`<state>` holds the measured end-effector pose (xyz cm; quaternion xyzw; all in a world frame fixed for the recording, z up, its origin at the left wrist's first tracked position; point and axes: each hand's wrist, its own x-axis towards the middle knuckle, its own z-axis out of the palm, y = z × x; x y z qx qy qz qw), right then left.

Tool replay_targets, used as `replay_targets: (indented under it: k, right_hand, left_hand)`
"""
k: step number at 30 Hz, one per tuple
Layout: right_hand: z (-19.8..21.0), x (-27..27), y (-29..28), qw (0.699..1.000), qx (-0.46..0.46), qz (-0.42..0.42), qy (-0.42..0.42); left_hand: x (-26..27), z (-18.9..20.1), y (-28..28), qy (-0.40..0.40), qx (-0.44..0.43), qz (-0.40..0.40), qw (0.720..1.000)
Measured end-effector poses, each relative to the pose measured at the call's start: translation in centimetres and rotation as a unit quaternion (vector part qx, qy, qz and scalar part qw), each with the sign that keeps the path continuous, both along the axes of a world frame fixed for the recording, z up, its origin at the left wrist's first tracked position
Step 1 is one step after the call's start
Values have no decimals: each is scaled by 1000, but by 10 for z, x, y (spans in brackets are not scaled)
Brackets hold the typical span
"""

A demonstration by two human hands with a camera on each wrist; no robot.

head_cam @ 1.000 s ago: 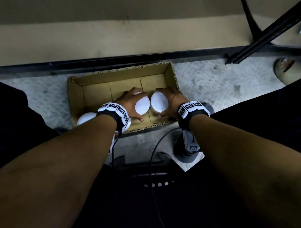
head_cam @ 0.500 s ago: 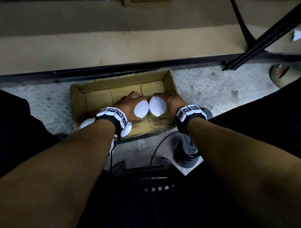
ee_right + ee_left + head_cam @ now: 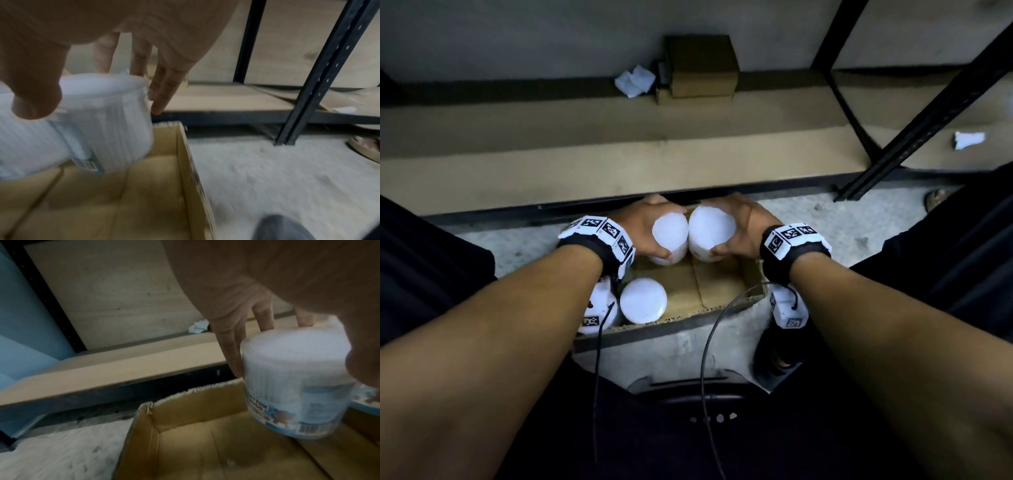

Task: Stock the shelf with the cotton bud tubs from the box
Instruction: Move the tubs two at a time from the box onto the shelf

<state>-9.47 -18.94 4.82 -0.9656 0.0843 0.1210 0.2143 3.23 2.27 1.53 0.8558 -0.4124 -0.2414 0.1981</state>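
Note:
My left hand grips a white cotton bud tub by its lid, and my right hand grips a second tub the same way. Both tubs hang side by side above the far end of the open cardboard box. In the left wrist view the held tub shows a blue label and tilts over the box floor. The right wrist view shows the other tub lifted over the box. One more tub stands in the box's near left corner. The low wooden shelf lies just beyond.
A small cardboard box and crumpled white paper sit at the back of the shelf. Black shelf uprights stand on the right, with a scrap of paper behind. A sandalled foot rests on the concrete floor at far right.
Both hands have lifted their tubs up out of the box and carried them forward toward the shelf edge. The view has tipped up, showing more of the shelf.

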Motion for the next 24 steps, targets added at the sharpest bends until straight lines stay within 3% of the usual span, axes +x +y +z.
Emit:
replay_targets:
  k: [9, 13, 24]
  right_hand:
    - [97, 13, 0, 991, 6, 21, -130]
    - [146, 12, -1, 984, 7, 29, -178]
    - [261, 9, 1, 939, 81, 53, -330]
  left_hand:
    - [32, 130, 12, -65, -29, -31, 997]
    - [30, 188, 19, -148, -25, -50, 987]
    - [15, 322, 44, -267, -98, -61, 957]
